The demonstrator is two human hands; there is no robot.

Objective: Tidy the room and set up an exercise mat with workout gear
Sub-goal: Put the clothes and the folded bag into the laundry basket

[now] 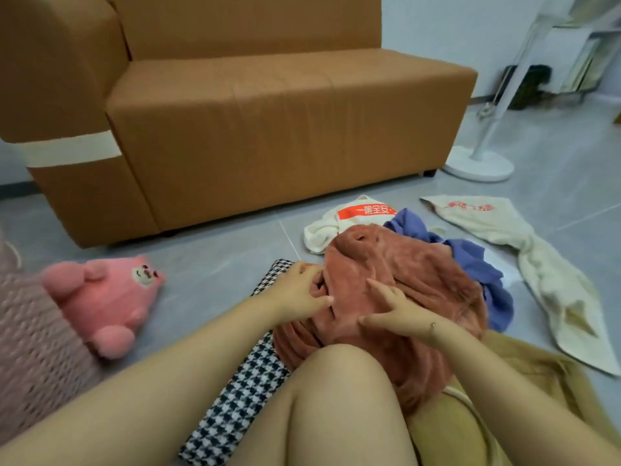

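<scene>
clutter lay on the grey floor in front of the brown sofa, which serves as the landmark in the single head view. a rust-coloured towel was heaped in front of the sofa's right half, nearest the person, probably because it was being gathered or folded as part of the tidying. under it, toward the sofa's left side, stretched a houndstooth cloth; behind it, closer to the sofa, sat a blue garment and a cream bag with an orange label. a second cream cloth trailed off past the sofa's right end, near the white fan base. a pink plush toy lay off the sofa's left front corner. the left hand pinched a bunched fold at the towel's edge, fingers curled into the fabric. the right hand rested on the towel with fingers spread and lightly bent, seemingly pressing it flat rather than clasping it. no exercise mat or workout gear was visible, so that part of the task looked unstarted.
</scene>
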